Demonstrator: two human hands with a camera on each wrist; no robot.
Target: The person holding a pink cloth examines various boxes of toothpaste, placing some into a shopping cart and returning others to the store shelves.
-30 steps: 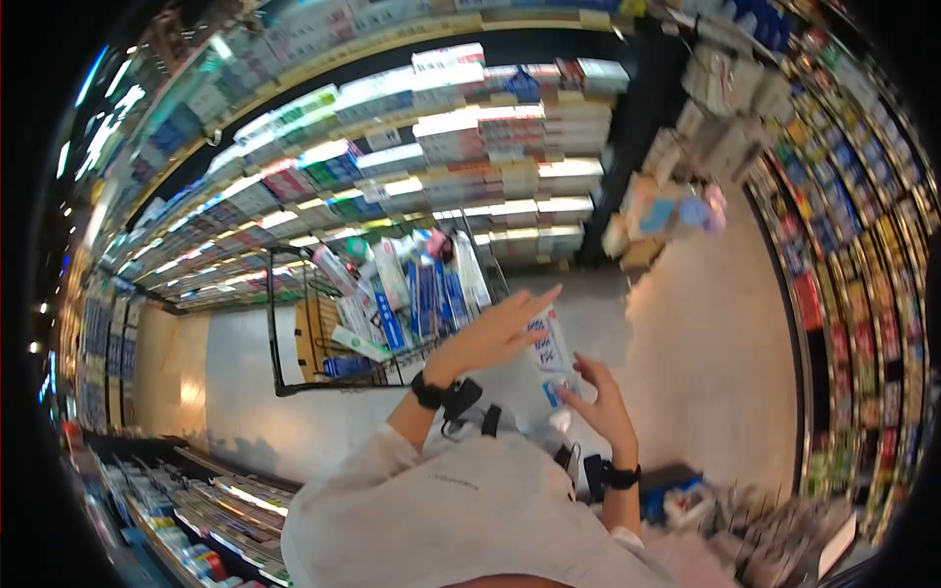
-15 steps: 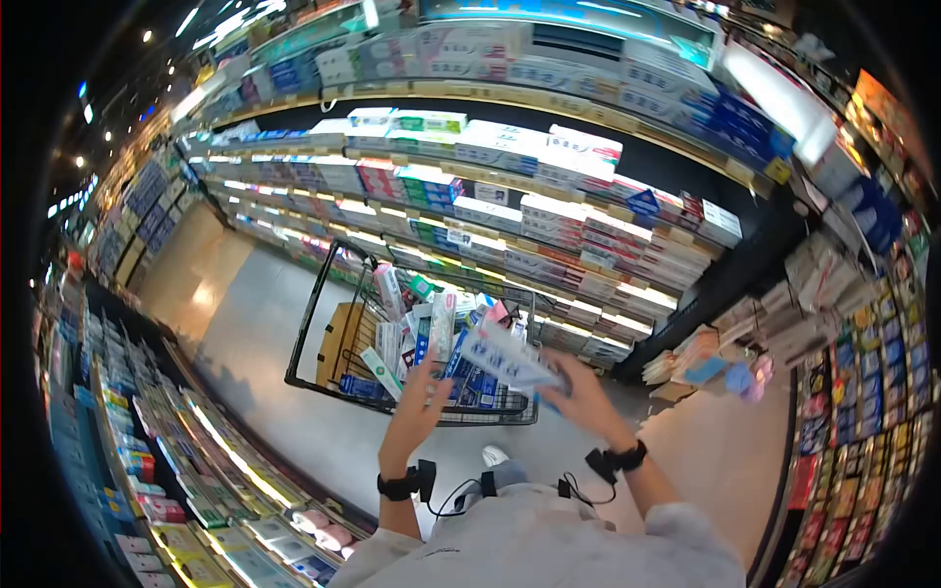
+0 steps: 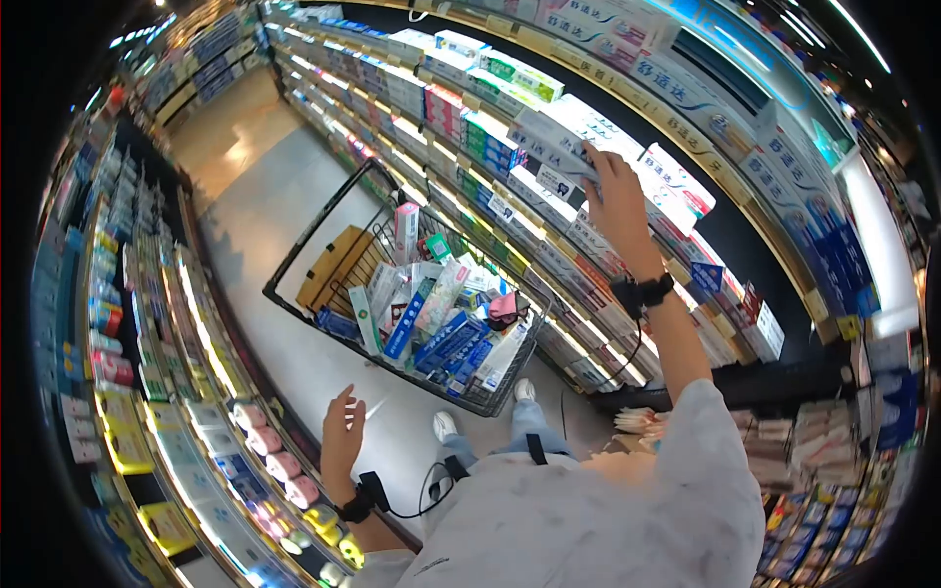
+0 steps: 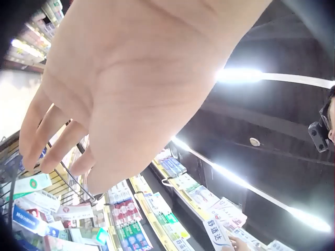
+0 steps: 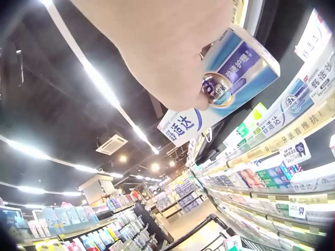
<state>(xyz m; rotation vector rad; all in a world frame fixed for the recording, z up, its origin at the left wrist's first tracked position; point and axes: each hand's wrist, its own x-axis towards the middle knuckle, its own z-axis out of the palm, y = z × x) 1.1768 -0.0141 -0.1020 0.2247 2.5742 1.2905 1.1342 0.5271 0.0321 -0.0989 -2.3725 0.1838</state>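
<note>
My right hand (image 3: 619,201) grips a white and blue toothpaste box (image 5: 243,70), thumb pressed on its printed face. In the head view the toothpaste box (image 3: 551,139) overlaps the shelf of similar boxes, its end hidden behind the fingers. My left hand (image 3: 341,436) hangs low on the left side with loose fingers and holds nothing. Its palm (image 4: 125,78) fills the upper part of the left wrist view, above the cart. A black wire shopping cart (image 3: 294,250) stands between the hands and the shelves, loaded with several toothpaste boxes (image 3: 446,338) and a pink item (image 3: 507,310).
Tiered shelves of toothpaste boxes (image 3: 671,186) run along the right side. Another shelf unit with pink-lidded goods (image 3: 265,441) borders the left. The aisle floor (image 3: 260,225) stretches between them. Racks of small packets (image 3: 823,529) stand at the lower right.
My right hand has carried the toothpaste box from over the cart up to the shelf. The left hand has dropped away to the lower left. The head view has turned.
</note>
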